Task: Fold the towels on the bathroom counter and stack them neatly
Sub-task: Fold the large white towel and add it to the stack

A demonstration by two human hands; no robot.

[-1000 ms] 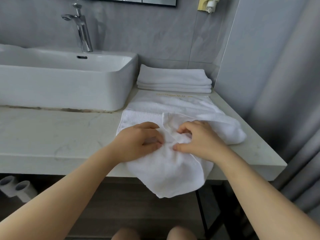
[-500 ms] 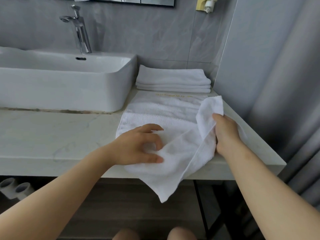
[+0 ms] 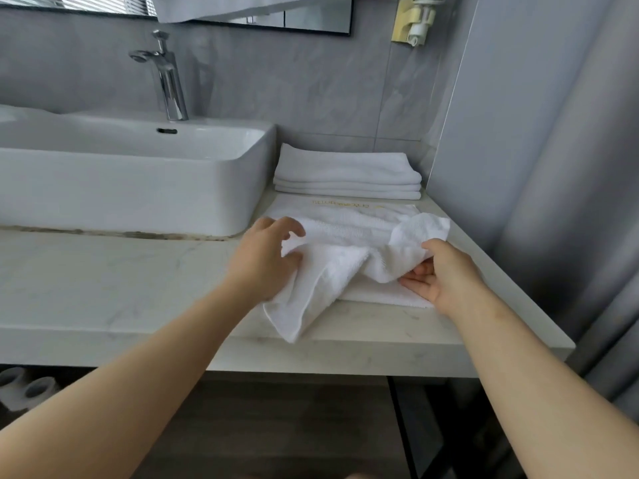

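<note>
Room: grey-tiled bathroom, head view only, pale marble bench (image 3: 103, 281) running left to right, grey curtain on the right.
Sink: white rectangular ceramic basin (image 3: 131, 178) sits on the bench at left, chrome tap (image 3: 166, 74) behind it.
Stack: folded white towels (image 3: 347, 174) piled at the back of the bench, against the wall, just right of the basin.
Flat towel: white towel with gold lettering (image 3: 345, 210) spread on the bench in front of the stack, lettered edge nearest the stack.
Loose towel: crumpled white terry towel (image 3: 342, 267) lies on top of the flat towel, one corner trailing to the bench's front edge.
Left hand: left hand (image 3: 264, 261) at the loose towel's left side, grip curled, thumb and fingers pinching a fold of it.
Right hand: right hand (image 3: 446, 274) at the towel's right side, grip closed on the bunched edge, thumb over the cloth, fingers under it.
Below bench: two white paper rolls (image 3: 24, 388) at far left, dark metal frame leg underneath.
</note>
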